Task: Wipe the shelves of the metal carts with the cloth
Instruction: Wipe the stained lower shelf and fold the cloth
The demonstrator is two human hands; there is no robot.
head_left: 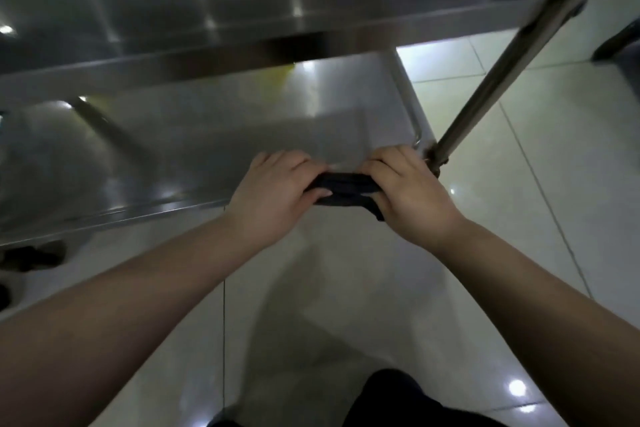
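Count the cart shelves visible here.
2: upper shelf across the frame's top; lower shelf beneath it, by the left hand and right hand gripping the cloth. Others may be out of frame.

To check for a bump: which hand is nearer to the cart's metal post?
Right. The right hand grips the cloth just beside the lower end of the post; the left hand grips the cloth's other end, farther left.

Glossy pale floor tiles [519, 253], dark blurred object [620, 45] at right edge — dark shapes [34, 255] far left
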